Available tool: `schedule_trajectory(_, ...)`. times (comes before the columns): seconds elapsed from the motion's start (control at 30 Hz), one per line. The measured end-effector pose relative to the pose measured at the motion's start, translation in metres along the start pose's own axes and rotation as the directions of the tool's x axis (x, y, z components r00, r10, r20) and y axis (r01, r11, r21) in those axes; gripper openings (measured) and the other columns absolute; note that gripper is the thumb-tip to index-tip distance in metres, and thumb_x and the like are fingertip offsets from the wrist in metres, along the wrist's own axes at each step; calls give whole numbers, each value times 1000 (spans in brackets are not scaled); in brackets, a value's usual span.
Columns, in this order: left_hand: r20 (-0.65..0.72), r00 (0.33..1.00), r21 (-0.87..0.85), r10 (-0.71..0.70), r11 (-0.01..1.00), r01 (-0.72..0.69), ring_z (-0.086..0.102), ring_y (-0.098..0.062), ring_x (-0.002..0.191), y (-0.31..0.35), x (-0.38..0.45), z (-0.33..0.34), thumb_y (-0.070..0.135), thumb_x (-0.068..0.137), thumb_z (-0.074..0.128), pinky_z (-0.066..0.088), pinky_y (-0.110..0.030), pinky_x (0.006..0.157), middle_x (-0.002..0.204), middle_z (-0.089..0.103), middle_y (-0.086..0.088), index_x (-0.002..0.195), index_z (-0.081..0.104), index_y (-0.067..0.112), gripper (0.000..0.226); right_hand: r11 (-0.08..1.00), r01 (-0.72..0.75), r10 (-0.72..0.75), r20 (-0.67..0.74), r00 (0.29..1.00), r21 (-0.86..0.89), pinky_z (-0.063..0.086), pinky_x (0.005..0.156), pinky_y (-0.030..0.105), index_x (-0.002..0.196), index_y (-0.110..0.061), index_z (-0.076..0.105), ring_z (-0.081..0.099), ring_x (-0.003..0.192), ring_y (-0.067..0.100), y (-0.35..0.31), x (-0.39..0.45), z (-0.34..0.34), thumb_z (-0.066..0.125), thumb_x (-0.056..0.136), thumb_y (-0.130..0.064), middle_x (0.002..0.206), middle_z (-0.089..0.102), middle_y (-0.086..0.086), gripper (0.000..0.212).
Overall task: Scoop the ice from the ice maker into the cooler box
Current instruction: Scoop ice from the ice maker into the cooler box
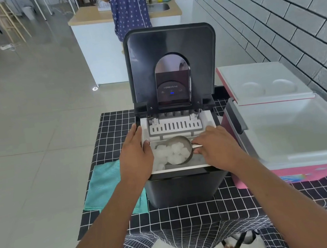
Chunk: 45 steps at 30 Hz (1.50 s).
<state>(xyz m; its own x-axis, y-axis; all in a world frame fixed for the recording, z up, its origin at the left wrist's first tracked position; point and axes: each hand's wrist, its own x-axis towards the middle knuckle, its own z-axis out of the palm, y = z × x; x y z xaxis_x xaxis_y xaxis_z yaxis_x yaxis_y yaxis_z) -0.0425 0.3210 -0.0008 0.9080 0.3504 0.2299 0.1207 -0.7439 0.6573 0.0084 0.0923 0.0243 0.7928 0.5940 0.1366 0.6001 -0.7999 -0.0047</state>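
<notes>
Ice [176, 153] fills a metal scoop [180, 150] gripped by the right hand [214, 147] inside the open ice maker [187, 179]; the left hand [135, 151] rests open on its left rim, cooler box [299, 142] open at right.

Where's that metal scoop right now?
The metal scoop is in the ice maker's open bin at centre frame, full of ice, its handle held by the right hand; the left hand rests on the bin's left edge.
</notes>
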Motion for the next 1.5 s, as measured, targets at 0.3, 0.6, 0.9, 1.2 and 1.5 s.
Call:
schedule_trajectory(0.3, 7, 1000, 15, 12, 1000, -12, 34, -15, 141, 2, 0, 0, 16, 97, 48, 31, -32, 113, 156, 33, 4, 146, 41, 15, 49, 995, -81, 83, -18, 996, 64, 30, 91, 34, 107, -32, 68, 47, 96, 13, 14, -11, -8, 57, 90, -41, 97, 68, -12, 22)
schedule_trajectory(0.6, 9, 1000, 36, 10, 999, -10, 32, -15, 142, 1, 0, 1, 18, 98, 47, 31, -34, 112, 156, 32, 3, 146, 40, 15, 49, 945, -102, 119, -36, 992, 309, 30, 97, 35, 103, -22, 73, 44, 106, 14, 29, -12, -15, 67, 87, -33, 96, 64, -8, 21)
schedule_trajectory(0.9, 2, 1000, 97, 6, 995, -6, 33, -14, 141, 2, 0, 0, 21, 98, 47, 30, -31, 110, 156, 32, 5, 147, 40, 15, 49, 930, -57, 87, -65, 994, 362, 32, 98, 34, 103, -17, 72, 44, 106, 12, 39, -13, -15, 68, 86, -27, 97, 64, -7, 20)
schedule_trajectory(1.2, 14, 993, 273, 118, 955, -117, 33, -30, 140, 31, 1, -1, 12, 92, 55, 27, -42, 117, 150, 40, -12, 137, 49, 4, 47, 931, -6, 44, -95, 995, 364, 33, 77, 27, 82, -22, 65, 44, 83, 13, 81, -30, -43, 70, 85, -21, 77, 53, -15, 6)
schedule_trajectory(1.5, 117, 969, 30, 219, 974, -224, 33, -14, 140, 140, 1, 66, 22, 96, 51, 12, -17, 110, 150, 43, 0, 144, 45, 17, 49, 884, -283, 297, 20, 955, 373, 40, 66, 37, 69, -13, 53, 47, 73, 14, 179, -87, -57, 63, 90, -23, 70, 52, -4, 26)
